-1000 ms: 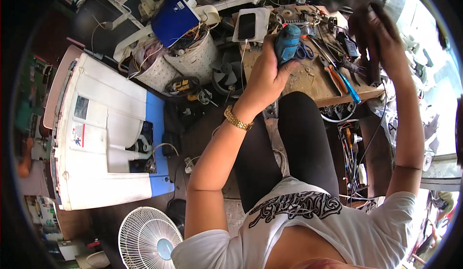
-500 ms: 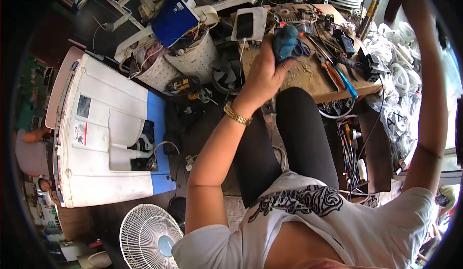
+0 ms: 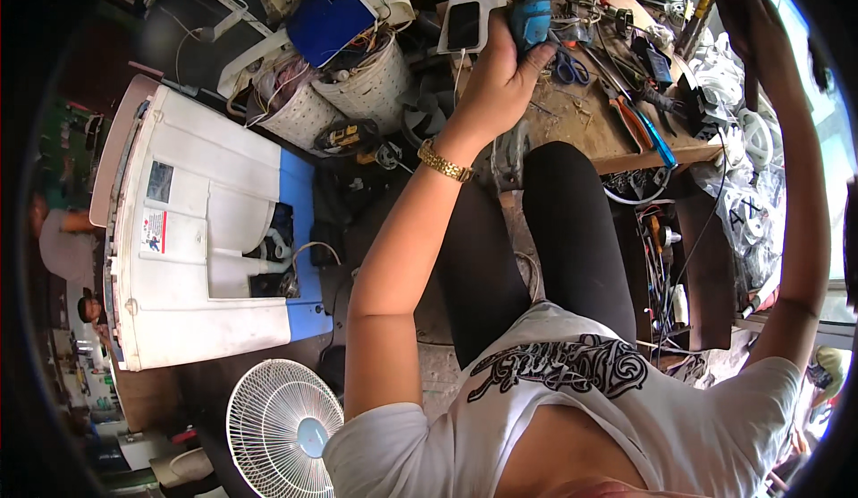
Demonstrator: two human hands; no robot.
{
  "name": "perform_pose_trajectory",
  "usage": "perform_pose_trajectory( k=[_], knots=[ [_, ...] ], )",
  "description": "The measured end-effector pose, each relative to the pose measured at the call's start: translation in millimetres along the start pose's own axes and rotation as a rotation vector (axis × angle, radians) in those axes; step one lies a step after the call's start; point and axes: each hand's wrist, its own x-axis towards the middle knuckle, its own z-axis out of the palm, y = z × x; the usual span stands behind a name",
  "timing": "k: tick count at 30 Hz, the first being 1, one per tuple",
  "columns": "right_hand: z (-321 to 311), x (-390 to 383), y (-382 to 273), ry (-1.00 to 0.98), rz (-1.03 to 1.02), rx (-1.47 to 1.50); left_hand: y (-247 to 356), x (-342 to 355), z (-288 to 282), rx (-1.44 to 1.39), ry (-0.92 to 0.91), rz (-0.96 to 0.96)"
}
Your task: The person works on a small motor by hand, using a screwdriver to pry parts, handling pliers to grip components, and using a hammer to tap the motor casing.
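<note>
A left hand (image 3: 493, 87) wraps its fingers around a blue tool (image 3: 534, 14) at the desk (image 3: 574, 133); the raised right hand (image 3: 756, 23) is shadowed, its fingers' state unclear. Black lettering (image 3: 559, 371) spans the white shirt (image 3: 424, 449).

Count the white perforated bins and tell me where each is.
2: the left bin and the right bin stand side by side, left of the wooden workbench; more may be hidden.
</note>
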Motion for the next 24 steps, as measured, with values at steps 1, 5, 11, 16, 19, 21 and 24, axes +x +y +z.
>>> perform_pose_trajectory(
  k=[1, 5, 11, 16, 19, 21, 24],
  knots=[
    [3.6, -1.5, 5.5, -0.02, 0.028, 0.001, 0.5, 0.6, 0.6, -0.024, 0.005, -0.022],
    [10.2, -2.0, 25.1, -0.101, 0.115, 0.008, 0.8, -0.6, 2.3, 0.093, 0.008, 0.023],
    [16.9, 0.9, 48.2, -0.201, 0.208, 0.021, -2.9, -4.9, 1.5, 0.083, -0.009, -0.061],
    [21.5, -1.1, 53.8, -0.236, 0.249, 0.045, 0.0, -21.1, -2.2, 0.136, 0.017, -0.004],
    [26.2, -2.7, 57.0, -0.225, 0.241, 0.054, 0.6, -21.9, -4.6, 0.027, 0.028, -0.176],
    [29.8, -3.8, 60.7, -0.221, 0.239, 0.053, -1.2, -15.8, -3.1, -0.046, 0.052, -0.16],
    [33.3, -5.4, 66.1, -0.213, 0.238, 0.061, -4.9, -4.7, -0.3, -0.019, 0.071, -0.109]
  ],
)
